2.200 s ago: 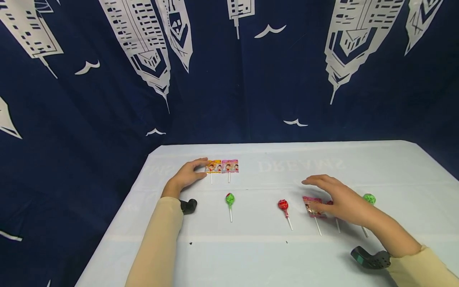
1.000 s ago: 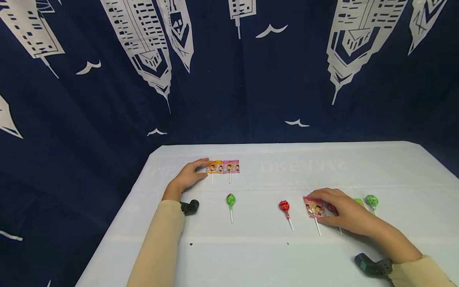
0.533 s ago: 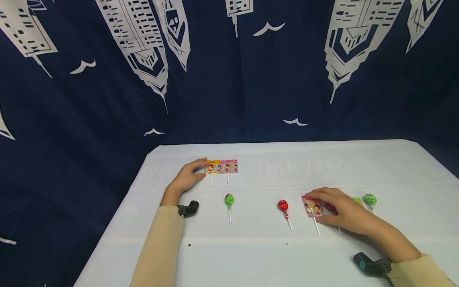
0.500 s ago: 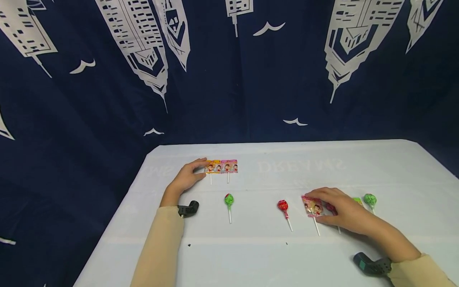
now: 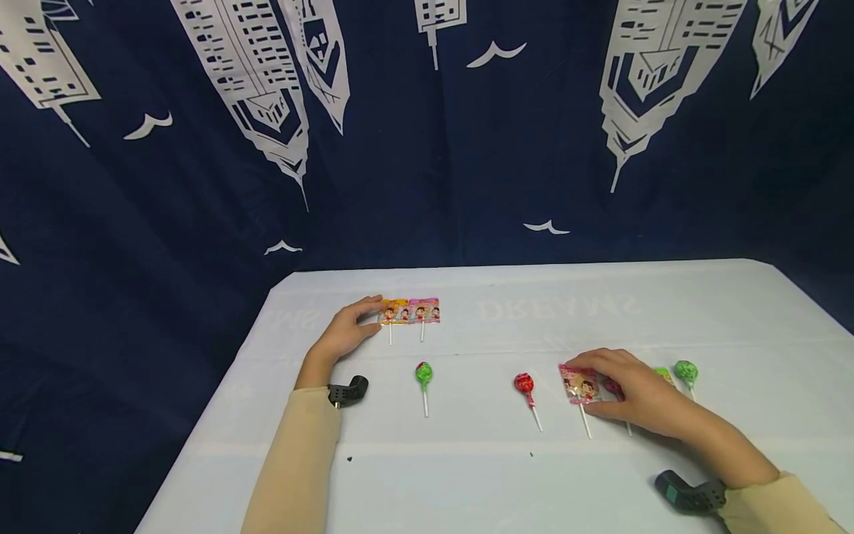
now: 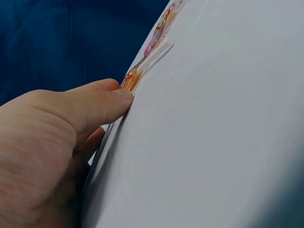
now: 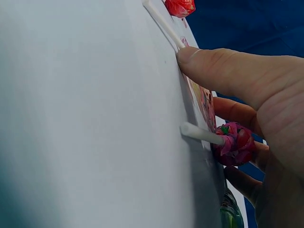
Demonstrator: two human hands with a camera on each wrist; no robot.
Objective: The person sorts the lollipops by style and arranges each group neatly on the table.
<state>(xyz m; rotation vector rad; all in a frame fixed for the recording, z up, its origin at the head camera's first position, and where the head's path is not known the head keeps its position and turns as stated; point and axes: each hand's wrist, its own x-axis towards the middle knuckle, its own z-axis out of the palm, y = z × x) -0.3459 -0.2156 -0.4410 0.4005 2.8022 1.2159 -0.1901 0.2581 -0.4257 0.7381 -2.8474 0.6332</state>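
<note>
White surface [image 5: 400, 489]: my part-spread left fingers [image 5: 368, 303] pinch an orange-packet lollipop [image 5: 394, 311], already beside a pink-packet lollipop [image 5: 424, 310]; right fingers [image 5: 598, 359], likewise, grip a magenta-packet lollipop [image 5: 579, 383], unpaired.

Passages and obstructions on the white table [image 5: 467, 489]
A broad lane runs front to back between the near green lollipop [image 5: 423, 373] and the red lollipop [image 5: 524, 383], to the right of the rear pink packet [image 5: 425, 310]; a narrow gap parts the red lollipop from the front pink packet [image 5: 579, 384]. The right hand [image 5: 637, 393] blocks access over this packet and the dark-red lollipop [image 7: 241, 147]; right of it lies the outer green lollipop [image 5: 685, 371], with room beyond. The left hand [image 5: 344, 331] obstructs the outer edge of the yellow packet [image 5: 396, 311]
</note>
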